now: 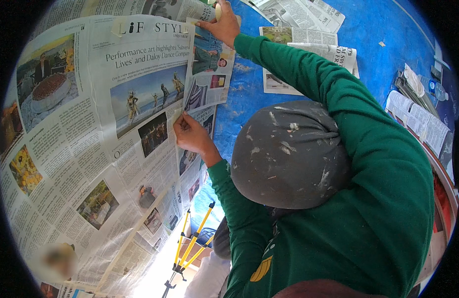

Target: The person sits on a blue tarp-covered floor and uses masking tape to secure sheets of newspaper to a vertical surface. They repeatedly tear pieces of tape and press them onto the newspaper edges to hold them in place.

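Note:
Both of my hands are out of view. Before me a co-worker in a green long-sleeved shirt (pixel 382 208) and a paint-spotted grey cap (pixel 285 160) faces newspaper sheets (pixel 99 149) that cover an upright surface. The co-worker's upper hand (pixel 224 26) is at the top edge of the newspaper, by a pale roll (pixel 218 12) that looks like masking tape. Lower down, the co-worker's other hand (pixel 194 136) pinches a pale strip (pixel 176 116) at the newspaper's right edge. Tape pieces (pixel 117 28) stick to the sheet near its heading.
Loose newspapers (pixel 307 35) lie on a blue tarp (pixel 248 82). A yellow-legged tripod (pixel 195 234) stands below the newspaper. At the right are a plastic bottle (pixel 434 88) and folded newspaper (pixel 419 119). A dark red rounded thing (pixel 315 289) shows at the bottom.

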### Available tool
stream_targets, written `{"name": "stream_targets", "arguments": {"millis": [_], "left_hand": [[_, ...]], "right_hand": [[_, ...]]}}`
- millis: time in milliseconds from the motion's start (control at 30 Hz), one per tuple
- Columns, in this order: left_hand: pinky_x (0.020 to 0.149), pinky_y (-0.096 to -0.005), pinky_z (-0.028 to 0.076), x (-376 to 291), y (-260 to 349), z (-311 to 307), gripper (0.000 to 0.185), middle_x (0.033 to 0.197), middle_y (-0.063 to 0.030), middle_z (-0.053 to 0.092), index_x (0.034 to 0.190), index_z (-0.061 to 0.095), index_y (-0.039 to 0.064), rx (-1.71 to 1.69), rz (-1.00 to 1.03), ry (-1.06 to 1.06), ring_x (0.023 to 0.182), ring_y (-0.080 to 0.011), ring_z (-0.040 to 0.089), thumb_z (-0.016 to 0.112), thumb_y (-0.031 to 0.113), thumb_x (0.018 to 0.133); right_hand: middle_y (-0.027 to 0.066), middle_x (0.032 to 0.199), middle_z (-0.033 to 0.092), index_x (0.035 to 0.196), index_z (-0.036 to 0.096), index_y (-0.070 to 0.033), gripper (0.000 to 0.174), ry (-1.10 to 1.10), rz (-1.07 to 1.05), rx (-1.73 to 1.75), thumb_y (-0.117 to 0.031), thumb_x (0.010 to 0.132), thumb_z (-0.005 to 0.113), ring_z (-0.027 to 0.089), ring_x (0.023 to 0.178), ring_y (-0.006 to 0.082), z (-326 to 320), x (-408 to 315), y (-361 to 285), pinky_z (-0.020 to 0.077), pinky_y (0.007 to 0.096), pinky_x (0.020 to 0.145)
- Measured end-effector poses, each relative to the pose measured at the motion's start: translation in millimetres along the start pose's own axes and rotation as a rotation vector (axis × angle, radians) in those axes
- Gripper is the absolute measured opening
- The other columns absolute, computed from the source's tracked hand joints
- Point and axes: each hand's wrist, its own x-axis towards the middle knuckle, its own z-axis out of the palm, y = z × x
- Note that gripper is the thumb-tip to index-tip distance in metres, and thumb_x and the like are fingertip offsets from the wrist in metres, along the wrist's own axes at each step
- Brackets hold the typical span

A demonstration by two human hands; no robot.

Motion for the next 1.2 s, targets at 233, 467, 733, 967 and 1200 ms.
{"name": "stream_targets", "arguments": {"millis": [233,467,733,967,1200], "left_hand": [[0.065,-0.0400,0.060,1.6,-2.9,-1.6,0.024,0.083,-0.0161,0.077,0.092,0.076,-0.003,-0.009,0.014,0.003,0.072,-0.0283,0.076,0.078,0.021,0.094],[0.061,-0.0403,0.058,-1.7,-1.7,3.9,0.027,0.081,-0.0157,0.077,0.087,0.075,-0.002,-0.050,-0.001,0.068,0.069,-0.0276,0.075,0.079,0.023,0.094],[0.059,-0.0384,0.056,-3.6,9.9,1.4,0.036,0.077,-0.0140,0.075,0.089,0.074,-0.003,-0.037,-0.196,0.009,0.066,-0.0245,0.073,0.075,0.032,0.098],[0.077,-0.0437,0.060,-33.2,66.9,42.6,0.018,0.104,-0.0216,0.073,0.111,0.069,-0.004,-0.257,0.313,-0.176,0.090,-0.0366,0.074,0.065,0.011,0.102],[0.105,-0.0525,0.050,35.7,108.3,90.7,0.039,0.143,-0.0273,0.055,0.132,0.057,-0.003,-0.044,0.679,-0.264,0.130,-0.0467,0.057,0.066,0.004,0.094]], "right_hand": [[0.0290,0.149,0.054,0.160,0.034,-0.001,0.098,-0.081,0.139,0.086,-0.042,0.088,0.085,0.055,0.136,0.0447,0.9,-7.8,13.7,0.0482,0.0493,0.112],[0.0290,0.151,0.053,0.159,0.036,-0.001,0.090,-0.076,0.250,0.150,-0.042,0.093,0.081,0.053,0.138,0.0445,15.9,-19.3,15.6,0.0474,0.0495,0.113],[0.0244,0.146,0.060,0.154,0.046,0.000,0.081,-0.049,0.170,0.176,-0.038,0.092,0.082,0.062,0.127,0.0394,3.8,-27.3,14.3,0.0520,0.0468,0.105],[0.0209,0.141,0.059,0.157,0.032,0.000,0.110,-0.185,0.327,0.359,-0.048,0.079,0.093,0.064,0.125,0.0319,0.6,-29.2,15.7,0.0568,0.0426,0.104],[0.0199,0.130,0.065,0.146,0.043,-0.001,0.099,-0.075,0.231,0.288,-0.043,0.074,0.097,0.068,0.120,0.0305,-0.2,-26.5,9.6,0.0570,0.0417,0.102]]}}
